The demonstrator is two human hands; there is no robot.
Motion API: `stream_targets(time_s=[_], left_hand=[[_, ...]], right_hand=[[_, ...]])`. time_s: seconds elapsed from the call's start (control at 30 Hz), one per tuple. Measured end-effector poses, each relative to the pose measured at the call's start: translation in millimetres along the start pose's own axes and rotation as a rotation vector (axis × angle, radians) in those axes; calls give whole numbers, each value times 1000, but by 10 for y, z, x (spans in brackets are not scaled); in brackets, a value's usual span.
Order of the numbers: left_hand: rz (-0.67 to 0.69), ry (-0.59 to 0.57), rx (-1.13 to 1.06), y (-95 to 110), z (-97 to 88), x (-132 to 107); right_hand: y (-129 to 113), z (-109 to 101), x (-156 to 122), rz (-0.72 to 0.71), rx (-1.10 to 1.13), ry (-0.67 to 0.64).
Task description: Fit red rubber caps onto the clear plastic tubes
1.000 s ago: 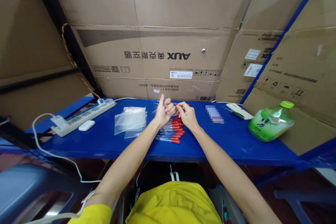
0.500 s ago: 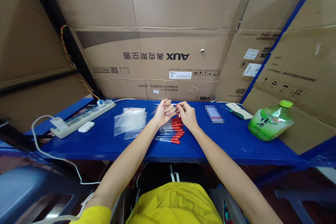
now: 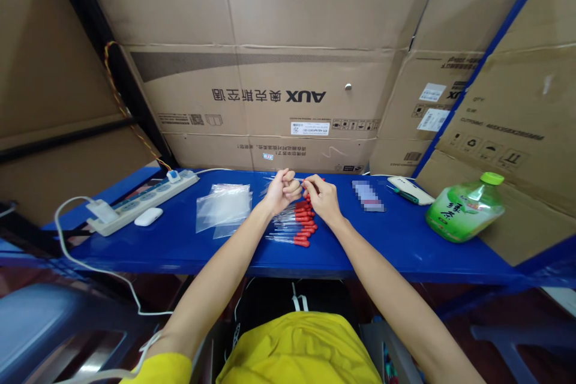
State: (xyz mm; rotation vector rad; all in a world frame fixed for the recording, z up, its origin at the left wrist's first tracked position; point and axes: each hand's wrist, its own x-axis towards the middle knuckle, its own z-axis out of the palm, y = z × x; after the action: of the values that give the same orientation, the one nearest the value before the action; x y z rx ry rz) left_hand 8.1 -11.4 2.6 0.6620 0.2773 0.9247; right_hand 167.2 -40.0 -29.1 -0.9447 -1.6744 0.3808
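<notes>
Droppers with clear thin tubes and red rubber bulbs [image 3: 302, 242] lie in a rough row on the blue tabletop, bulbs to the right. My left hand [image 3: 283, 191] is closed above the far end of the row, fingers curled around what looks like the clear tube of a dropper, mostly hidden. Close beside it, my right hand [image 3: 323, 197] pinches a small red bulb between thumb and fingertips. More clear tubes [image 3: 270, 178] show just behind my left hand. To the left lies a stack of clear plastic bags [image 3: 227, 207].
A white power strip [image 3: 146, 204] with a plugged-in charger and a white earbud case [image 3: 148, 216] are at the left. On the right lie a blurred-out card or packet [image 3: 368, 196], a green-handled tool [image 3: 405, 194], a white phone-like slab [image 3: 416, 189] and a green tea bottle [image 3: 463, 210]. Cardboard [image 3: 270, 24] walls the back.
Both hands stay in nearly the same place. My right hand has shifted slightly to the right, and its fingertips look a little farther from my left fingers. The droppers on the table lie unchanged.
</notes>
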Motion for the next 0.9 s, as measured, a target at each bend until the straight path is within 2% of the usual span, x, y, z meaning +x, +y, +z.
stream_targets(time_s=[0.17,0.33,0.57,0.7,0.9], left_hand=[[-35,22,3,21,-45,16],[-48,15,15,26,-66,23],[-73,12,17,50,-103,28],[-58,-5,7,36,-98,28],[64,-45,-9,0,-47,11]], right_hand=[[26,-21,-9,4,-61,-44],[48,11,-7,-5,-6,-28],[113,-17,9,-82,-92,-56],[92,-23,35,3,66,-52],[1,19,66,145,334,1]])
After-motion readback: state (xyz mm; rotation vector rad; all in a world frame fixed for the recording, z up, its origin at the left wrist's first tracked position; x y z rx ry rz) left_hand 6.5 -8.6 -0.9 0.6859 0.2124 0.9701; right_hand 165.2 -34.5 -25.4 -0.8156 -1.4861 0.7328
